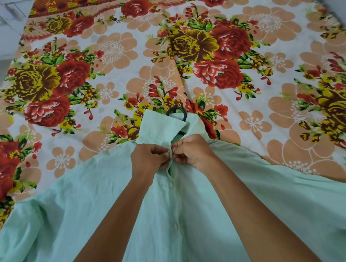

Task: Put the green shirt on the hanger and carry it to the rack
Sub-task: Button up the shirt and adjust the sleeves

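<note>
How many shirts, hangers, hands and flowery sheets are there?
Green shirt: 1
Black hanger, only its hook showing: 1
Hands, left hand and right hand, both pinching the shirt front: 2
Flowery bedsheet: 1
Total: 5

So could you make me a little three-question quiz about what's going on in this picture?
1. True or false: the black hanger hook pokes out past the collar of the green shirt.
2. What do the left hand and right hand pinch? A) a sleeve B) the front placket below the collar C) the hem
3. What does the shirt lie on?

Key: 1 true; 2 B; 3 the floral bedsheet.
</note>
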